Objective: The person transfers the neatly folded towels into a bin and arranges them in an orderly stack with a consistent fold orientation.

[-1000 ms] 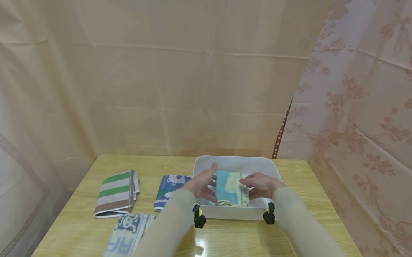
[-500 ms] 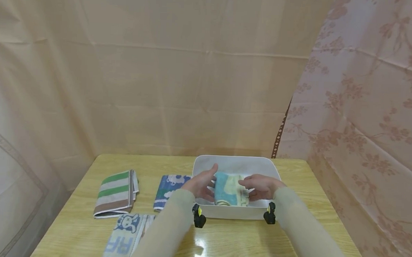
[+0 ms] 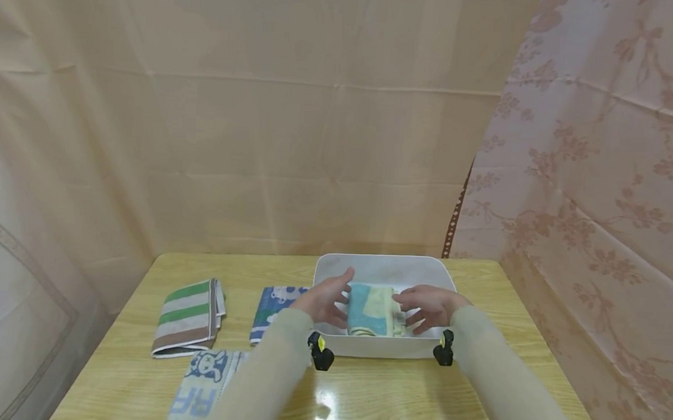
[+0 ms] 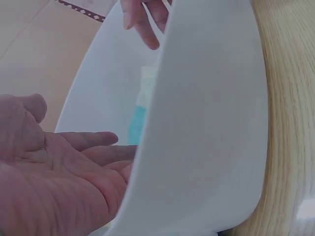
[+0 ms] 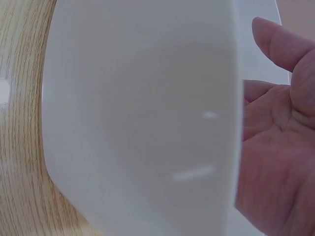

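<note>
A person's sleeved left arm (image 3: 264,376) reaches forward from the near side, slanting to the right, while the sleeved right arm (image 3: 512,380) slants to the left. The left hand (image 3: 325,301) has its palm turned right, thumb raised, fingers extended and slightly spread. Opposite, the right hand (image 3: 432,304) turns its palm left, fingers relaxed and thumb apart from them. The two hands are apart, neither one clenched; the right wrist view hides the right fingertips.
</note>
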`<state>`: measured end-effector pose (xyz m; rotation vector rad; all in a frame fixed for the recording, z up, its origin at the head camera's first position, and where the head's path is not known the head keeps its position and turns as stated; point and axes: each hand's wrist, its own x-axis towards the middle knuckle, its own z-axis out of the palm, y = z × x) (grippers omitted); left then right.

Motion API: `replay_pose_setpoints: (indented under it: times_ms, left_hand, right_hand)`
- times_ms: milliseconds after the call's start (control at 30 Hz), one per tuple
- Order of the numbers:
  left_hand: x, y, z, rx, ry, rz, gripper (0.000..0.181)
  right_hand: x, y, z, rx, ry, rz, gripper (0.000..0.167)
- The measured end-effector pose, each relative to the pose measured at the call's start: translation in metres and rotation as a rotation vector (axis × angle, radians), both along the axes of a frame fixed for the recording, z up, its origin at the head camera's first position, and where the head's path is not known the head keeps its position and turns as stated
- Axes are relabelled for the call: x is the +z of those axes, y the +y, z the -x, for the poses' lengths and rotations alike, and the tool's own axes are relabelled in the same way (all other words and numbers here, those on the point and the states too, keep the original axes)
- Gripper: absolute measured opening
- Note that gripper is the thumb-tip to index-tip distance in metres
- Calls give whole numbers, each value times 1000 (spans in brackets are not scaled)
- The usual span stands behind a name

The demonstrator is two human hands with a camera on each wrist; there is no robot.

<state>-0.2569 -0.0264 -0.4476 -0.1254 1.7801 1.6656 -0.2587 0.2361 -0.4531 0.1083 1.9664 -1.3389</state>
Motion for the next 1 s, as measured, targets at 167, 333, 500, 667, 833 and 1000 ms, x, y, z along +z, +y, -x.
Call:
replay_pose_setpoints:
  times_ms: [167,333,500,667,833,1000]
  left_hand:
    - [5,-6,-1,-6,5,-24,96]
    - [13,-11,-2,-31,31,-43,93]
    - [20,-19,-5,-45,49,-76,88]
    - [26,-27,-8,-48,54,-115,83]
    - [31,-39,-13,-62,60,-172,78]
    - [33,-48,-17,-84,68,-207,76]
  right_hand:
    - [2,3,-3,-21,13,12,67]
    - [6,7,-3,-51,16,31,70]
    - [9,12,-4,-40,13,31,71]
    - [12,15,-4,-56,13,41,69]
    - [17,13,-8,-41,32,93,66]
    - [21,12,-12,-23,46,143,67]
